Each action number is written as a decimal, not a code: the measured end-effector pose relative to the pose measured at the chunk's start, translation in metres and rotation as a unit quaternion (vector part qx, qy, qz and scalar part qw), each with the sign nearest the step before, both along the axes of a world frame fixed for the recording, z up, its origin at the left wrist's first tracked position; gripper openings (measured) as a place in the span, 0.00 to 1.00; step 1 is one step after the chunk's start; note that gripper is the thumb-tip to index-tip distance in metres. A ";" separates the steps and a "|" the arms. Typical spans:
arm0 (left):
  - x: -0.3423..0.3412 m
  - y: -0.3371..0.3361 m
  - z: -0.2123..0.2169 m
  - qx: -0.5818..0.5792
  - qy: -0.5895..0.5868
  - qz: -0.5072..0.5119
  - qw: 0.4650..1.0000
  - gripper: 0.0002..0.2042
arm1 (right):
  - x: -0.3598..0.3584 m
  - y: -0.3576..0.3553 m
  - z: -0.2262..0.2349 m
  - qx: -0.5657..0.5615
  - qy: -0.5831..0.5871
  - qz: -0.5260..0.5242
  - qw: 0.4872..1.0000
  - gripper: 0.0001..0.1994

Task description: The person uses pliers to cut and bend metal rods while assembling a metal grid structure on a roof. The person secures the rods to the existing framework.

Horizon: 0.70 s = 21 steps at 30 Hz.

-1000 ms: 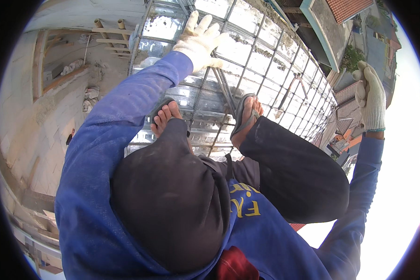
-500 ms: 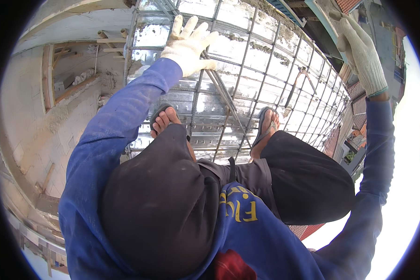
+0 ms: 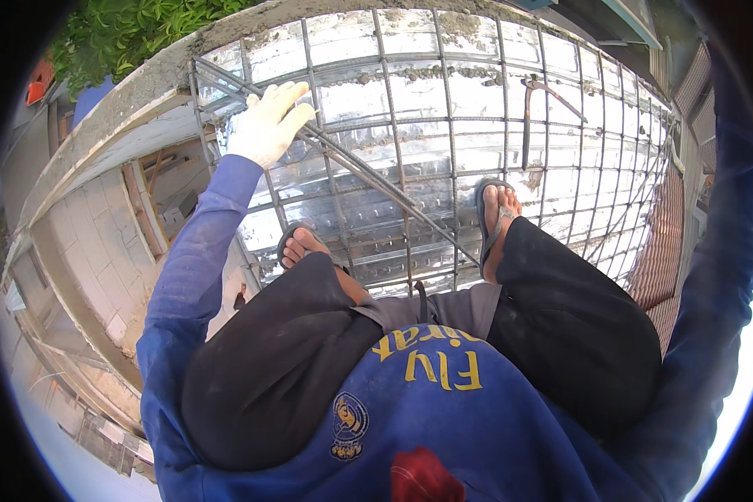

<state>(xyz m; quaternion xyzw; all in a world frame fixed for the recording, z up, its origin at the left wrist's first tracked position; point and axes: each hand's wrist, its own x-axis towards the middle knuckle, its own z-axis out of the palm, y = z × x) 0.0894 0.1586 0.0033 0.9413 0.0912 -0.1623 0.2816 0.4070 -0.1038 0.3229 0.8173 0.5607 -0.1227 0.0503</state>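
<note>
A grid of steel bars [image 3: 452, 151] lies across a shiny ribbed metal sheet [image 3: 427, 153], reaching from its left edge to near its right edge. By the look of it, the laying of the crossed bars is largely done over this stretch, though whether the crossings are tied is too small to tell. The sheet shows through the grid's openings, with grey clumps scattered toward the far edge.

What looks less settled is a bundle of loose diagonal bars [image 3: 368, 175]: it runs from the sheet's far left corner down toward the near edge, ending close to the right foot [image 3: 499, 207], slantwise to the grid and apparently not lined up with it. The left hand [image 3: 268, 125], in a pale glove, is over this bundle near the far left corner, fingers spread wide rather than wrapped round it; how firmly it presses cannot be told. The right hand is out of view, so its state cannot be told; only the blue sleeve [image 3: 719, 226] shows. Pincers [image 3: 535, 85] lie with handles apart on the grid, toward the far edge and right of the middle, with no hand on them
</note>
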 end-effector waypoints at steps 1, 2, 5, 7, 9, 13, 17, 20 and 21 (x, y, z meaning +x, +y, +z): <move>0.008 0.006 0.012 -0.152 -0.018 0.095 0.984 0.34 | -0.011 -0.004 -0.015 -0.007 0.006 0.021 1.000 0.24; 0.006 0.012 0.040 -0.288 -0.028 0.201 0.936 0.35 | -0.022 -0.004 -0.040 -0.006 0.027 0.045 0.999 0.23; -0.012 0.016 0.109 -0.361 -0.032 0.374 0.853 0.36 | -0.067 -0.010 -0.123 0.008 0.089 0.084 0.992 0.20; -0.016 0.000 0.155 -0.303 0.087 0.304 0.899 0.35 | -0.101 -0.022 -0.162 0.024 0.115 0.088 0.989 0.17; -0.020 -0.018 0.167 -0.277 0.193 0.240 0.910 0.34 | -0.118 -0.031 -0.177 0.028 0.143 0.102 0.984 0.14; -0.026 -0.068 0.180 -0.284 0.252 0.231 0.896 0.24 | -0.114 -0.038 -0.170 0.020 0.216 0.108 0.970 0.14; -0.018 -0.093 0.183 -0.197 0.253 0.228 0.920 0.17 | -0.125 -0.056 -0.181 0.060 0.345 0.067 0.934 0.16; -0.026 -0.103 0.161 -0.201 0.219 0.274 0.914 0.16 | -0.129 -0.063 -0.189 0.042 0.379 0.084 0.920 0.19; -0.029 -0.109 0.150 -0.180 0.193 0.272 0.925 0.16 | -0.131 -0.060 -0.187 0.007 0.369 0.093 0.925 0.20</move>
